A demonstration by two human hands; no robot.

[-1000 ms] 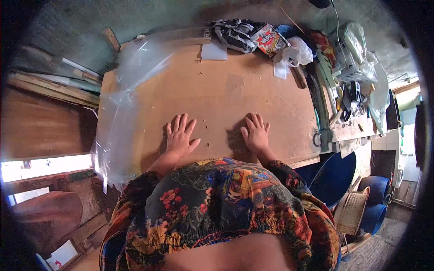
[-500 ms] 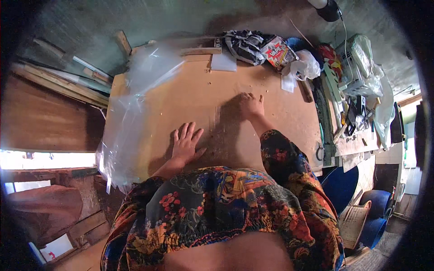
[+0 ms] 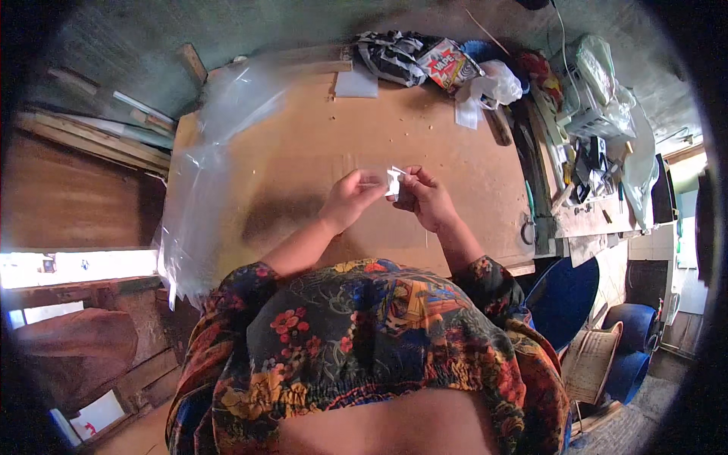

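Observation:
My left hand [image 3: 349,200] and my right hand [image 3: 429,202] meet over the middle of the wooden board tabletop [image 3: 288,140]. Between their fingertips is a small shiny piece of clear plastic [image 3: 393,182], too small and bright to tell its exact kind. The right thumb and fingers pinch its right side. On the other side the left fingers are closed at its edge and slightly smeared by motion. Both forearms reach in from the near edge, in dark floral sleeves.
Clear plastic sheeting [image 3: 201,182] drapes over the left side. Along the back lie a white sheet [image 3: 356,84], a black-and-silver bag [image 3: 388,59], a printed packet [image 3: 449,65] and a white plastic bag [image 3: 497,83]. Small crumbs dot the board. Scissors [image 3: 528,230] hang at the right edge.
Both hands have left the tabletop and come together at the middle, the left one moving right and up. A small piece of clear plastic now shows between them. The view has shifted slightly.

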